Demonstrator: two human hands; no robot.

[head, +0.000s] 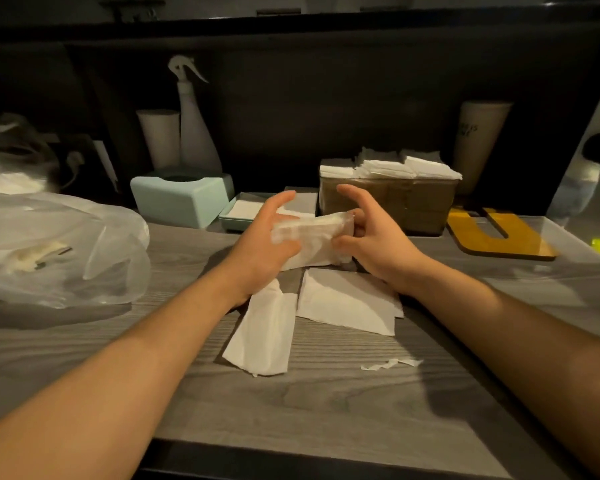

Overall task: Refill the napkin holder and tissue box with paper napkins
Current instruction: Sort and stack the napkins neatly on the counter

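Nearest on the grey surface [326, 403], a torn paper scrap [390, 364] and two loose folded napkins [347, 303] lie just in front of the napkin stack [312, 240]. The left hand [264, 251] and right hand [374, 251] hold that stack between them, fingers curled round its ends, forefingers lifted free. It looks light, soft and easily fanned apart, so gripping both short ends and squeezing the layers flat seems wisest. Behind the stack stands the brown napkin holder [388, 206], already heaped; behind and left of the stack, the mint tissue box [181, 199].
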